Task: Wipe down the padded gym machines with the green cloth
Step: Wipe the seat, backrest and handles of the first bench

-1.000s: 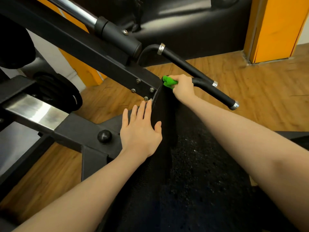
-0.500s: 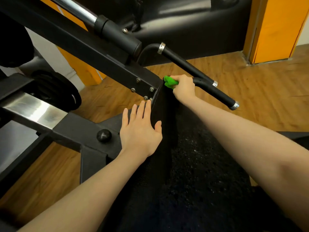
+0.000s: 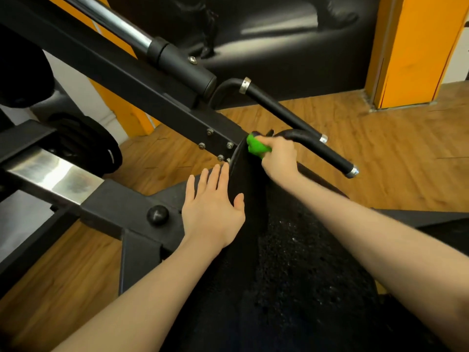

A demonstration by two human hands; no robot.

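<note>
A black padded seat [image 3: 291,270] of a gym machine fills the lower middle, its surface speckled and worn. My right hand [image 3: 280,160] grips the bunched green cloth [image 3: 255,146] at the pad's far tip, just below a black handle bar [image 3: 317,144]. Most of the cloth is hidden inside the fist. My left hand [image 3: 214,208] lies flat with straight fingers on the pad's left edge, beside the bolted frame.
A black steel frame beam [image 3: 132,80] with bolts [image 3: 215,144] runs diagonally from upper left. A chrome rod [image 3: 114,21] and weight plates [image 3: 94,148] sit at left. Wooden floor [image 3: 393,148] lies to the right, an orange pillar [image 3: 418,47] at upper right.
My right hand with the green cloth has slid slightly down toward me along the pad's tip. My left hand stays flat in the same spot.
</note>
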